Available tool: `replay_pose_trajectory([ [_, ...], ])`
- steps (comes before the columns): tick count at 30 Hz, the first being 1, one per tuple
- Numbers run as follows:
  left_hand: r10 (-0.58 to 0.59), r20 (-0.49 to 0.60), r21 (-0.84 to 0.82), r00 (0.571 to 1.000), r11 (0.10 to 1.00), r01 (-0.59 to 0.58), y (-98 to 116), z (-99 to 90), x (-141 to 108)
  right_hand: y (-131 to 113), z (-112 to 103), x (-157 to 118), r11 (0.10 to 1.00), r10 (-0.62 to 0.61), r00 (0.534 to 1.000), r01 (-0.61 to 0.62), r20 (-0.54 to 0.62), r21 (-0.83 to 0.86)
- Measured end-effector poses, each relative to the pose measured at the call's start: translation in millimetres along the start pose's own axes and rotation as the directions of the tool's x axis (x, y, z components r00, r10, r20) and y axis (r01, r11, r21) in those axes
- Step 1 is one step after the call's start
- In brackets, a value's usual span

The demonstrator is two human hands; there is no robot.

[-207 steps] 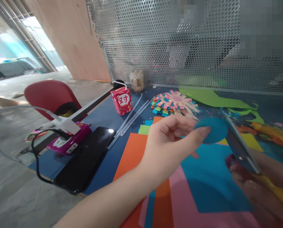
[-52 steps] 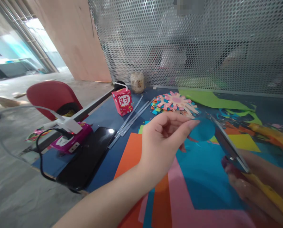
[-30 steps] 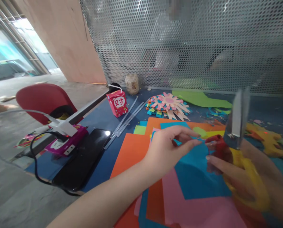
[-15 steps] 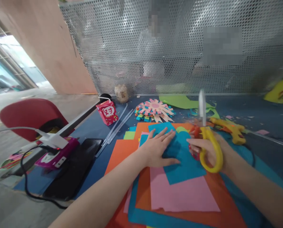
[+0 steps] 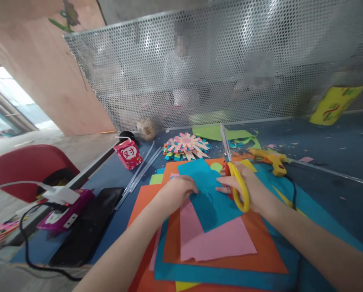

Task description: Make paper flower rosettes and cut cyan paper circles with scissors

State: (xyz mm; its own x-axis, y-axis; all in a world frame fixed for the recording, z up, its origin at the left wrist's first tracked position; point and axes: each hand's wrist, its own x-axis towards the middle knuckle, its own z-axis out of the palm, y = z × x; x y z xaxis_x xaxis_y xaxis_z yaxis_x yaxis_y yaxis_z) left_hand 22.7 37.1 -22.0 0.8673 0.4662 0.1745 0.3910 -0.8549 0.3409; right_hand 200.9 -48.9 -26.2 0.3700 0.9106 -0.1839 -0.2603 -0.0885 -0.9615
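Observation:
My right hand [image 5: 237, 182] holds yellow-handled scissors [image 5: 241, 190], their metal blades pointing up and away. Its fingertips rest by the right side of a blue sheet [image 5: 210, 211]. My left hand [image 5: 183, 190] is closed at the left edge of that sheet, with thumb and fingers together at the paper. Beneath the blue sheet lies a pink sheet [image 5: 218, 245], on top of orange [image 5: 260, 255] and larger blue sheets. A layered fringed paper flower [image 5: 185, 145] sits behind the stack.
Behind the flower stands a perforated metal panel [image 5: 211, 93]. A yellow glue gun [image 5: 269, 158] lies at right. On the left are clear glue sticks [image 5: 141, 170], a red drink carton [image 5: 128, 153], a black phone [image 5: 88, 227] and a purple power strip [image 5: 67, 213] with cables.
My left hand has gone from flat and spread on the blue sheet to closed at its left edge. The scissors have tilted leftward in my right hand. The camera view has shifted.

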Motion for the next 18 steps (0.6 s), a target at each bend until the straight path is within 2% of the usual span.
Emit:
replay_pose_trajectory([
  [5,-0.147,-0.16,-0.031,0.976,0.989,0.144,-11,-15.1,-2,3,-3,5,1.0,0.014,1.0,-0.014,0.019,-0.016],
  [10,-0.203,-0.195,-0.013,0.96,0.979,0.205,-15,-8.9,-10,1,-3,6,0.998,0.055,0.998,-0.055,0.004,-0.022],
  [12,-0.216,-0.194,-0.003,0.957,0.975,0.22,-14,-12.5,-13,2,-3,7,0.998,0.06,0.998,-0.06,0.016,-0.007],
  [15,-0.242,-0.2,0.022,0.949,0.968,0.251,-11,-33.9,-8,3,-2,10,0.997,0.066,0.997,-0.067,0.031,0.033],
  [18,-0.269,-0.165,0.052,0.949,0.958,0.281,-8,-60.7,14,3,-1,10,0.995,0.07,0.997,-0.073,0.041,0.065],
])
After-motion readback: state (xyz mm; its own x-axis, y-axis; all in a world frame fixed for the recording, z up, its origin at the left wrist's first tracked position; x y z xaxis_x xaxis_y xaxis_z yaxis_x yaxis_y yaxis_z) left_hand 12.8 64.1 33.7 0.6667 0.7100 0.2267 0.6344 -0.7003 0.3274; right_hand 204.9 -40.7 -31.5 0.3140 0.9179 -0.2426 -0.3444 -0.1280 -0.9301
